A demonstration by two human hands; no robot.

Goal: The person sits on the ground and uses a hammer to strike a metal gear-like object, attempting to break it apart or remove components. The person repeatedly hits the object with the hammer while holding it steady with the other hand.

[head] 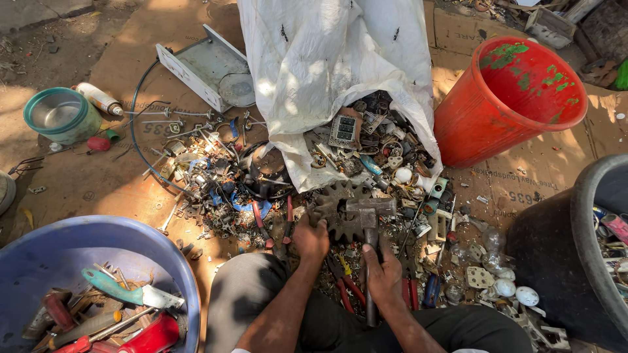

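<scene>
My right hand (pixel 384 273) grips the handle of a steel hammer (pixel 370 212), whose head rests on a large rusty toothed gear (pixel 335 208) lying on the ground. At the gear's near left edge, my left hand (pixel 311 239) rests with its fingers closed among small scrap pieces; what it pinches is hidden. A white sack (pixel 327 59) lies open just beyond the gear, spilling switches, sockets and metal parts (pixel 379 147). Red-handled pliers (pixel 345 280) lie between my hands.
A blue tub (pixel 171 256) of tools sits at the near left, a red bucket (pixel 497 111) at the far right, a black tub (pixel 582 216) at the right edge. Loose metal scrap (pixel 209 176), a grey metal box (pixel 203 65) and a green bowl (pixel 59 116) lie on cardboard.
</scene>
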